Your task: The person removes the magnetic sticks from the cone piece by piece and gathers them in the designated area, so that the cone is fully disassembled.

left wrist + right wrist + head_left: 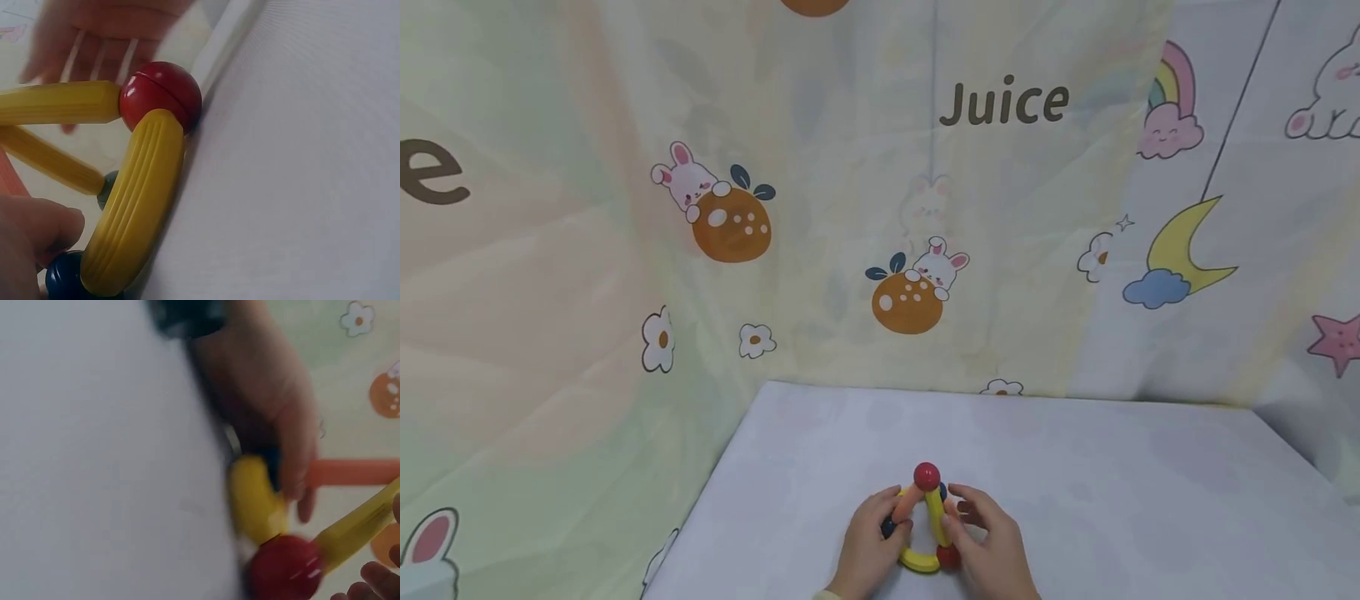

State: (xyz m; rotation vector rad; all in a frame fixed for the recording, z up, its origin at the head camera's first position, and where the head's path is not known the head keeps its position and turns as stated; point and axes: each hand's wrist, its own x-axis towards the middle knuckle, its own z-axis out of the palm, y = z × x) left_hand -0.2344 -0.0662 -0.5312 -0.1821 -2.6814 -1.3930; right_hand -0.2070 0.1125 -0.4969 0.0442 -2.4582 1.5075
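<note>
A ball-and-stick building toy stands on the table, formed like a small pyramid with a red ball (927, 477) at its peak. Curved yellow sticks (134, 206) make its base, and straight orange (353, 472) and yellow sticks (59, 103) slope up. My left hand (867, 542) pinches its left corner at a dark blue ball (64, 275), thumb on the near side. By the lower red ball (161, 97) is my right hand (997, 546), its fingers apart and loosely bent around the right side; it appears not to grip. A further blue ball (943, 492) is partly hidden behind.
A white-covered table (1150, 483) lies under the toy. Printed cloth (820, 275) with rabbits, oranges and flowers hangs behind the table and along its left side.
</note>
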